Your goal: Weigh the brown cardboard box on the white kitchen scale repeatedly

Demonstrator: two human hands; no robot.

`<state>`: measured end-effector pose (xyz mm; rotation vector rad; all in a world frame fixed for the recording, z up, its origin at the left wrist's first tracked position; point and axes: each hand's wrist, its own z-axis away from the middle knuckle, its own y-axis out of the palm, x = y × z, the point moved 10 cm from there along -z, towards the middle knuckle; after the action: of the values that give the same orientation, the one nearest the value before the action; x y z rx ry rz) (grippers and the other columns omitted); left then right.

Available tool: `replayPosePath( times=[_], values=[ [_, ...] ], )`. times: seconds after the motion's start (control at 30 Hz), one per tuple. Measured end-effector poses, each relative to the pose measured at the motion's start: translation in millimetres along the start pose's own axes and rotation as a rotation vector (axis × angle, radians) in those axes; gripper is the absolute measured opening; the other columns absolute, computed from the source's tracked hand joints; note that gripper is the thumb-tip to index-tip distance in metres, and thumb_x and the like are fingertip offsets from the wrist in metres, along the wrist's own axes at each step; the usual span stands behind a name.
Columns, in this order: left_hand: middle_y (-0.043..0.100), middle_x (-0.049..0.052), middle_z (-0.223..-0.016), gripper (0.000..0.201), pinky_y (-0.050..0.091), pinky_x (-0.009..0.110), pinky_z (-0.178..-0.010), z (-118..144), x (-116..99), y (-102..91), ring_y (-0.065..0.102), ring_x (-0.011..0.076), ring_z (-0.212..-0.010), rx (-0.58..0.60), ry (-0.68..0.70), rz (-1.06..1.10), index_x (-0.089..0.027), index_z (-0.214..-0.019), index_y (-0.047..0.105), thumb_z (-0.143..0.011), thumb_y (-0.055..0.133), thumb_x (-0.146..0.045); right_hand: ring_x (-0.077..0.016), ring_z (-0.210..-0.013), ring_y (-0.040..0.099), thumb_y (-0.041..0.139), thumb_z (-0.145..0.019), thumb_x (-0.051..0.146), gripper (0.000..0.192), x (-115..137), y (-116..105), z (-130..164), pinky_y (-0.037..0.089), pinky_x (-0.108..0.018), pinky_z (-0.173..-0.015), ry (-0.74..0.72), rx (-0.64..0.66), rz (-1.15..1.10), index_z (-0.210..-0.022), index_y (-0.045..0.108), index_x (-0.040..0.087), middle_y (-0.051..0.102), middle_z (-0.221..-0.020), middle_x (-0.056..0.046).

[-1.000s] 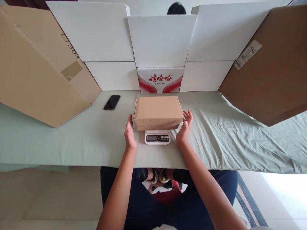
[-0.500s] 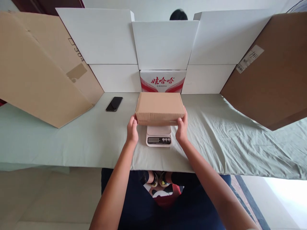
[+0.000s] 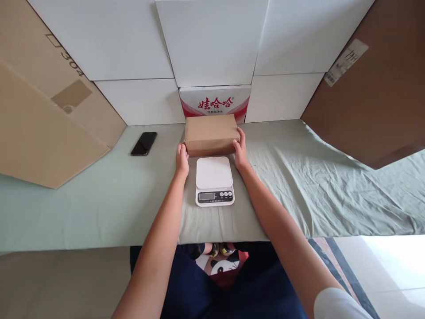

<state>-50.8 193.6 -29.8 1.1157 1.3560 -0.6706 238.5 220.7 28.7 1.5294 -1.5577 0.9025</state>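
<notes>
fingers on plain brown box

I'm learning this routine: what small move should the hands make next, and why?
Probably settle the cardboard box flat on the green tablecloth behind the digital scale: the left hand and right hand hold its opposite ends, beyond the scale's uncovered platform. Whether it already rests there is hard to tell.

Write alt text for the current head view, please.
A person's left hand and right hand hold a brown rectangular cardboard box beyond a flat white digital scale. A black rectangular phone lies left of them on the pale green cloth.
</notes>
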Motion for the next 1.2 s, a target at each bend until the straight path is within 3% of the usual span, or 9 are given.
replayPosePath(
  times=[0.3, 0.43, 0.53, 0.63, 0.73, 0.87, 1.03, 1.2],
  values=[
    [0.056, 0.014, -0.16, 0.072, 0.038, 0.042, -0.126, 0, -2, 5.1, 0.05, 0.0255, -0.153, 0.028, 0.001, 0.015, -0.025, -0.138, 0.063, -0.09, 0.051, -0.078, -0.0269, -0.169, 0.018, 0.053, -0.091, 0.071, 0.088, -1, 5, 3, 0.01, -0.051, -0.14, -0.003, 0.049, -0.018, -0.163, 0.027, 0.029, 0.025, -0.179, -0.003],
    [0.03, 0.009, -0.177, 0.078, 0.024, 0.036, -0.133, -1, -15, -21.2, 0.023, 0.0209, -0.166, -0.059, 0.032, 0.022, -0.025, -0.156, 0.049, -0.095, 0.047, -0.073, -0.0265, -0.171, 0.01, 0.052, -0.09, 0.075, 0.097, -11, -6, 7, 0.011, -0.055, -0.14, 0.082, 0.037, -0.04, -0.167, 0.012, 0.034, 0.015, -0.182, 0.002],
    [0.021, 0.007, -0.179, 0.079, 0.021, 0.036, -0.134, -3, -20, -35.8, 0.016, 0.0202, -0.167, -0.083, 0.004, 0.023, -0.026, -0.162, 0.042, -0.098, 0.039, -0.072, -0.0268, -0.171, 0.01, 0.052, -0.089, 0.076, 0.098, -20, -15, 11, 0.014, -0.053, -0.14, 0.166, 0.03, -0.031, -0.168, 0.014, 0.032, 0.012, -0.182, 0.001],
    [0.026, 0.008, -0.178, 0.08, 0.022, 0.037, -0.134, -2, -14, -28.8, 0.022, 0.0211, -0.165, -0.026, -0.041, 0.01, -0.026, -0.162, 0.043, -0.098, 0.033, -0.074, -0.0292, -0.169, 0.019, 0.05, -0.09, 0.075, 0.092, -19, -13, 13, 0.017, -0.052, -0.139, 0.193, 0.054, 0.01, -0.165, 0.026, 0.029, 0.023, -0.18, -0.002],
    [0.036, 0.01, -0.174, 0.082, 0.024, 0.041, -0.134, 1, -4, -12.5, 0.029, 0.0251, -0.164, 0.026, -0.067, -0.004, -0.024, -0.158, 0.049, -0.097, 0.035, -0.076, -0.0319, -0.162, 0.035, 0.052, -0.091, 0.068, 0.08, -6, 0, 15, 0.021, -0.053, -0.138, 0.123, 0.116, 0.049, -0.159, 0.04, 0.027, 0.041, -0.172, -0.004],
    [0.053, 0.012, -0.164, 0.079, 0.03, 0.045, -0.132, 5, -3, 4.1, 0.042, 0.0292, -0.158, 0.091, -0.035, -0.024, -0.023, -0.15, 0.058, -0.095, 0.042, -0.077, -0.0304, -0.164, 0.029, 0.059, -0.089, 0.059, 0.084, 2, 14, 18, 0.019, -0.052, -0.139, 0.11, 0.16, 0.063, -0.162, 0.032, 0.028, 0.035, -0.175, -0.003],
    [0.05, 0.009, -0.166, 0.08, 0.028, 0.043, -0.133, 18, -33, 5.6, 0.037, 0.0286, -0.161, 0.126, 0.091, -0.062, -0.025, -0.15, 0.059, -0.089, 0.057, -0.077, -0.0276, -0.164, 0.026, 0.062, -0.089, 0.06, 0.09, 21, 19, 22, 0.018, -0.049, -0.139, 0.035, 0.202, 0.026, -0.164, 0.021, 0.032, 0.027, -0.177, -0.004],
    [0.052, 0.009, -0.165, 0.076, 0.03, 0.041, -0.131, 59, -78, 9.4, 0.039, 0.0281, -0.159, 0.182, 0.292, -0.088, -0.026, -0.155, 0.053, -0.096, 0.05, -0.073, -0.0311, -0.16, 0.032, 0.063, -0.09, 0.065, 0.09, 58, 8, 36, 0.026, -0.057, -0.135, -0.125, 0.14, 0.053, -0.164, 0.019, 0.037, 0.031, -0.173, -0.005]
  ],
)
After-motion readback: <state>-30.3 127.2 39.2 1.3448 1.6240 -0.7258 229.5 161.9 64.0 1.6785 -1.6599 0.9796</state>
